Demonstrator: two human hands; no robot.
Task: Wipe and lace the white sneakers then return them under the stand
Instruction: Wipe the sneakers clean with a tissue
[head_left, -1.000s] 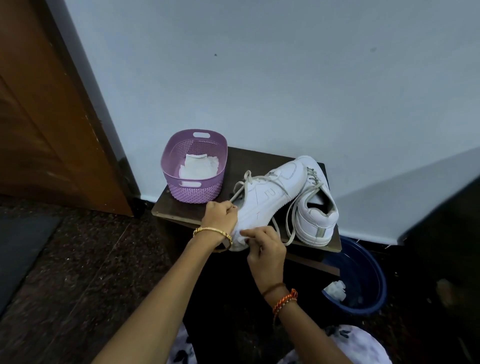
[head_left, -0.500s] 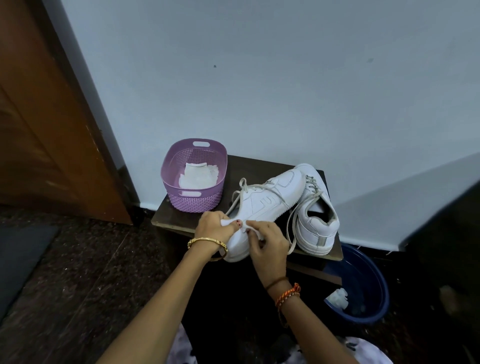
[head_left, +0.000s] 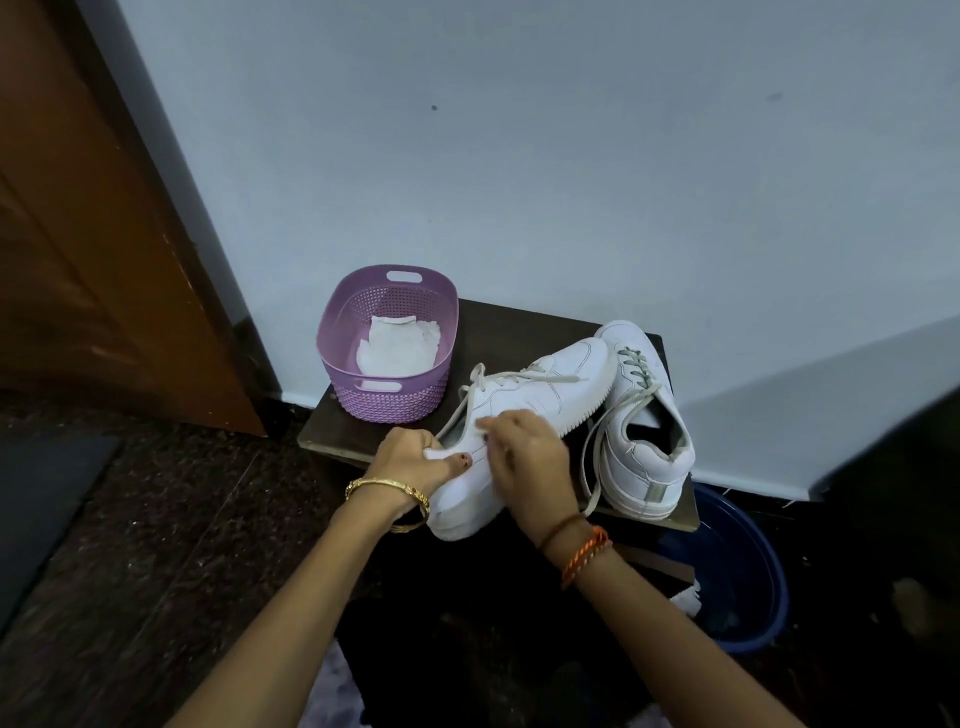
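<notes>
Purple basket (head_left: 387, 364) holding white cloth (head_left: 397, 349); blue bucket (head_left: 748, 582) nearby.

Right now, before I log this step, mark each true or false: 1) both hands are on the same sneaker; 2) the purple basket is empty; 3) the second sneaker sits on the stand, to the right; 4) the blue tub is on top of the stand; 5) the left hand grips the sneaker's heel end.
1) True: the left hand and right hand are both on the near sneaker.
2) False: the purple basket holds white cloth.
3) True: the second sneaker rests on the stand, right of the first.
4) False: the blue tub sits on the floor, lower right of the stand.
5) True.
</notes>
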